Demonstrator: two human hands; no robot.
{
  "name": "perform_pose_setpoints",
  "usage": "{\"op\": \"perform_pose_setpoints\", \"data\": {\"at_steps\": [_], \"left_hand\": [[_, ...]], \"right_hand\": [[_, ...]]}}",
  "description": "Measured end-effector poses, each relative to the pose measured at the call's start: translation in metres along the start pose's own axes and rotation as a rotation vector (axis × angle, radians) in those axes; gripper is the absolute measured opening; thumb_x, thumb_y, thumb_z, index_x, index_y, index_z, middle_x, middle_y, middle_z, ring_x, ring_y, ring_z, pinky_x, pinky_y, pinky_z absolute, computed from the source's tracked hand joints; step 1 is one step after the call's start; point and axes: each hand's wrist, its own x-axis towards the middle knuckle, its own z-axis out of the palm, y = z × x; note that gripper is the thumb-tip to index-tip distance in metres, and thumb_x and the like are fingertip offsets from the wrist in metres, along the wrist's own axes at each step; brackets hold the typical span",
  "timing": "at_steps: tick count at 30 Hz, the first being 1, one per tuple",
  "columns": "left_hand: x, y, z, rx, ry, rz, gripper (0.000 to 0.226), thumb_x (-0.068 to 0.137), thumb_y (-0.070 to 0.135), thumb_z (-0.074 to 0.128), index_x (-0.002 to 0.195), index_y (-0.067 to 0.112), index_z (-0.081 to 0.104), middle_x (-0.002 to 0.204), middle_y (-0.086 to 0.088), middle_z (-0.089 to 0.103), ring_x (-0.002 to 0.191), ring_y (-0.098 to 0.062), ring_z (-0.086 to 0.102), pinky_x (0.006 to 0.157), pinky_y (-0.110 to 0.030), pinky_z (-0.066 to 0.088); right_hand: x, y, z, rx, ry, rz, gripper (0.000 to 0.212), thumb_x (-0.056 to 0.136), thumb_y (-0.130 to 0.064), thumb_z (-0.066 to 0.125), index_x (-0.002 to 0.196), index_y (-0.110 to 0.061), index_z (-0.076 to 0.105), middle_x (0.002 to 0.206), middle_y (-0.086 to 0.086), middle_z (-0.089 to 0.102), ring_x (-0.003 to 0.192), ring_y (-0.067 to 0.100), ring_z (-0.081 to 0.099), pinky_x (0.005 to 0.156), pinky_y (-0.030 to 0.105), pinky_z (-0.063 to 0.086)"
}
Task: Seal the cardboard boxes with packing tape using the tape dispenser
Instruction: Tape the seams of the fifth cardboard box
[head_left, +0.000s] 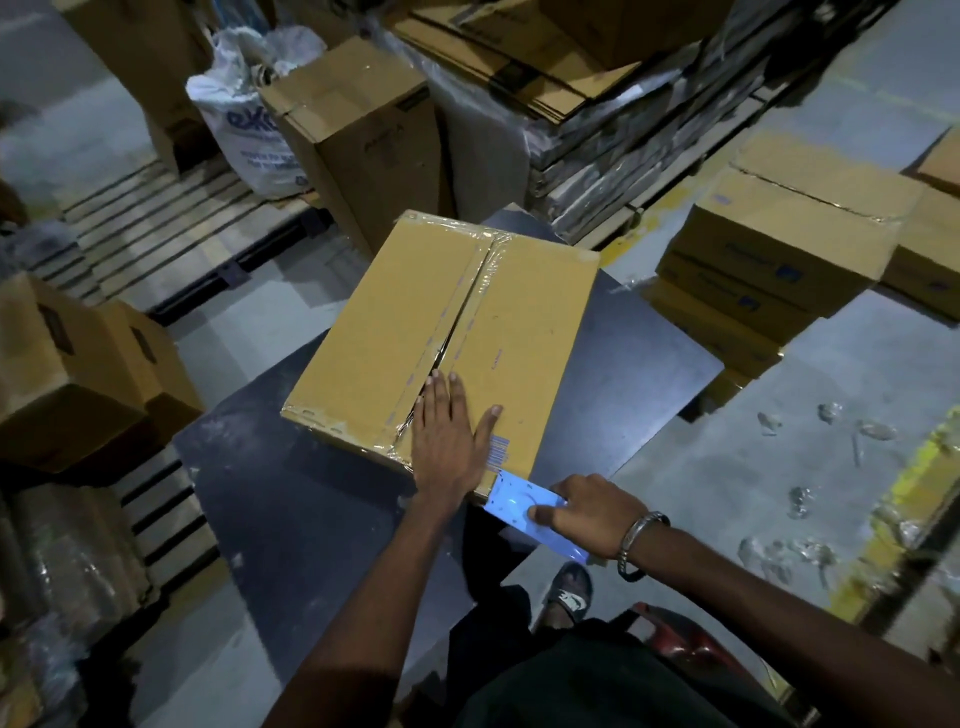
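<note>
Left hand (448, 439): fingers straight and slightly spread, palm flat on the near end of the cardboard box (447, 338), fingertips at the centre seam, thumb splayed out toward a printed barcode (497, 451). It holds nothing, only presses down.

Right hand (589, 512): fingers curled over the blue tape dispenser (524, 512), gripping it against the near right corner of the box. A metal bracelet (640, 545) sits on that wrist.

Box: lies flat on a dark table (634, 364), long axis running away from the person. Clear tape along the middle seam looks wrinkled; the flaps gape slightly midway. Shiny tape also runs along the far edge and the near left corner.

Around: stacked cartons (779, 244) to the right, a white sack (249, 119) at the back left.
</note>
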Motion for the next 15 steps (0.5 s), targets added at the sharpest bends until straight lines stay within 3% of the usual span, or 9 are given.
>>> {"op": "perform_pose_setpoints", "data": {"at_steps": [4, 7, 15], "left_hand": [[0.0, -0.001, 0.001, -0.012, -0.001, -0.005, 0.092, 0.102, 0.079, 0.01, 0.169, 0.017, 0.001, 0.177, -0.008, -0.002, 0.163, -0.021, -0.005, 0.133, -0.043, 0.003], [0.001, -0.001, 0.001, -0.023, 0.003, -0.006, 0.091, 0.103, 0.079, 0.012, 0.169, 0.018, 0.0, 0.177, -0.007, -0.002, 0.163, -0.021, -0.005, 0.133, -0.044, 0.003], [-0.001, 0.0, 0.0, -0.032, -0.006, -0.009, 0.088, 0.104, 0.077, 0.012, 0.169, 0.018, -0.003, 0.177, -0.007, -0.005, 0.163, -0.02, -0.008, 0.133, -0.043, 0.0]], "right_hand": [[-0.005, 0.02, -0.003, -0.037, 0.011, 0.015, 0.047, 0.084, -0.069, 0.054, 0.072, -0.024, 0.047, 0.071, -0.003, 0.051, 0.064, 0.017, 0.05, 0.058, 0.034, 0.035], [-0.005, 0.025, -0.003, -0.067, 0.002, 0.005, 0.051, 0.079, -0.074, 0.048, 0.076, -0.023, 0.051, 0.074, -0.002, 0.055, 0.065, 0.018, 0.054, 0.059, 0.033, 0.038], [-0.013, 0.052, -0.014, -0.077, -0.028, 0.02, 0.052, 0.09, -0.065, 0.057, 0.077, -0.015, 0.057, 0.07, 0.0, 0.056, 0.06, 0.016, 0.051, 0.059, 0.033, 0.037]]}}
